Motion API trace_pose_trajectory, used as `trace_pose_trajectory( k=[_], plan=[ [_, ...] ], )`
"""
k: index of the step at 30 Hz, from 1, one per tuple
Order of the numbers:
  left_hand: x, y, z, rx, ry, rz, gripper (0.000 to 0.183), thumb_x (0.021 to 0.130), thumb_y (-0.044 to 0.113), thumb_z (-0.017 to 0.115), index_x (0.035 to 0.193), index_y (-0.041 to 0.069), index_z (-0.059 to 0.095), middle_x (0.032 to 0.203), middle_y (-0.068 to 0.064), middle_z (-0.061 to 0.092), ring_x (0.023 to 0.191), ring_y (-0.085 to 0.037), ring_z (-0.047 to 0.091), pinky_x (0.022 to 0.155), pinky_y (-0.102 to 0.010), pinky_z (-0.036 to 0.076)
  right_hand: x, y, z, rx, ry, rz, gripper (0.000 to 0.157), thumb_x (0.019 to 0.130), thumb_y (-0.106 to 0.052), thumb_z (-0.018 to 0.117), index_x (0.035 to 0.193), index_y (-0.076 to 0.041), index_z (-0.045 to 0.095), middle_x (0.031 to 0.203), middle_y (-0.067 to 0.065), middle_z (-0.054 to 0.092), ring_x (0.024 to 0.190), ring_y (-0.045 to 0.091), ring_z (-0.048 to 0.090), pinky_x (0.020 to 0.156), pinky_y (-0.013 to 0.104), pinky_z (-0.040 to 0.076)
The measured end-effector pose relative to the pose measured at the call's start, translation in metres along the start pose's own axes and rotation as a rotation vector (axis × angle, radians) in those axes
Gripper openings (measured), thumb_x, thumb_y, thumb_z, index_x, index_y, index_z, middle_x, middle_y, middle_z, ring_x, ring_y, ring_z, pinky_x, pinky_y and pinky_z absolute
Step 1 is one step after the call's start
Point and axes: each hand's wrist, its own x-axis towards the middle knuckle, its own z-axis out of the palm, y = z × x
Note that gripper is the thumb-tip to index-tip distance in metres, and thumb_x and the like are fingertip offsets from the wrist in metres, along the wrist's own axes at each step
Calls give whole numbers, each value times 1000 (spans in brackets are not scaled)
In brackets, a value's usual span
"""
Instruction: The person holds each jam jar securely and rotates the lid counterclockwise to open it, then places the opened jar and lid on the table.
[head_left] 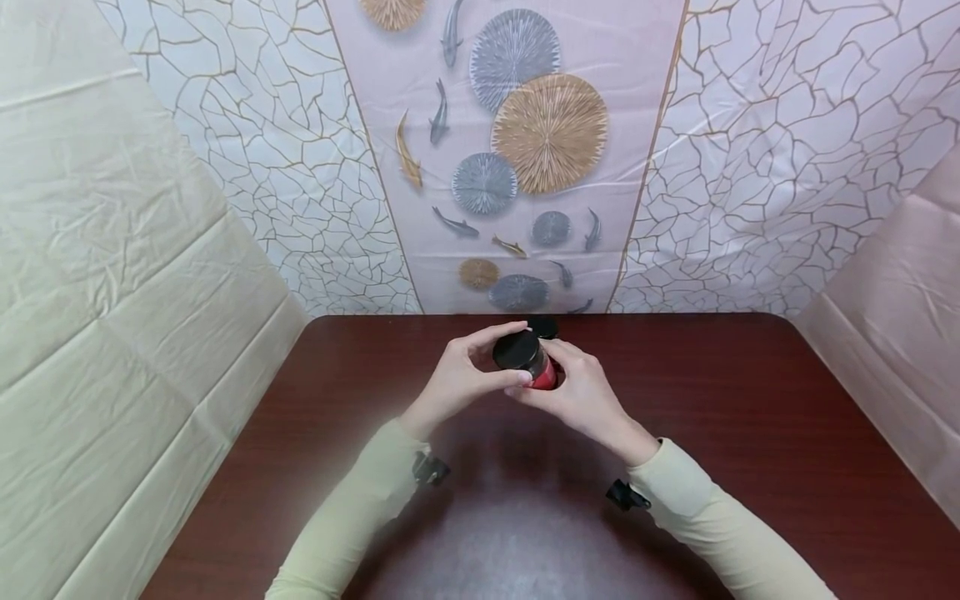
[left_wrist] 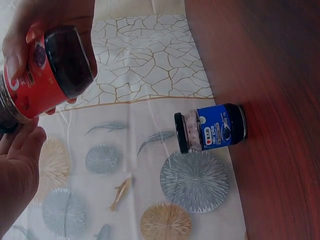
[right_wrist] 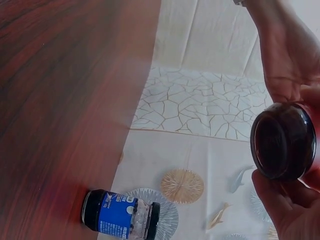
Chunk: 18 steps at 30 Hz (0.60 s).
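Note:
Both hands hold a glass jar with a red label [head_left: 547,374] and a black lid [head_left: 517,350], lifted above the table and tilted. The left hand [head_left: 467,371] has its thumb and fingers around the lid end. Around the labelled body, the right hand [head_left: 588,392] grips with thumb and fingers. In the left wrist view the red label [left_wrist: 35,80] and dark base [left_wrist: 70,62] show; the right wrist view shows the base [right_wrist: 282,142] side-on. Behind, a second jar with a blue label [left_wrist: 215,127] and black lid stands upright on the table, mostly hidden in the head view.
The dark red-brown table [head_left: 712,400] extends to both sides of the hands. A patterned cloth [head_left: 487,183] with fish and round motifs hangs at its back edge, and pale cloth walls [head_left: 135,333] flank it.

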Motion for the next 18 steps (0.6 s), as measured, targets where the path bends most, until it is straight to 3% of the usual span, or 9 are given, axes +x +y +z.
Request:
trace_pose_trajectory(
  k=[7, 14, 18],
  plan=[
    [2, -2, 6, 55, 74, 25, 58, 81, 16, 86, 134, 25, 66, 129, 5, 67, 101, -19, 69, 85, -29, 54, 1, 1, 4, -82, 92, -25, 62, 74, -34, 90, 127, -8, 68, 112, 6, 70, 98, 21, 65, 80, 42, 57],
    [5, -3, 12, 36, 135, 42, 57, 81, 13, 86, 133, 21, 67, 129, 3, 67, 107, -18, 68, 91, -31, 54, 3, 0, 8, -137, 157, -40, 66, 71, -35, 91, 125, -5, 69, 108, 8, 71, 96, 26, 64, 82, 49, 54],
    [4, -1, 14, 65, 166, 21, 57, 79, 15, 88, 132, 20, 68, 128, 2, 68, 105, -17, 68, 87, -30, 55, 2, 1, 8, -148, 167, -33, 67, 71, -37, 91, 126, -6, 68, 106, 8, 70, 95, 26, 63, 80, 49, 54]
  ],
)
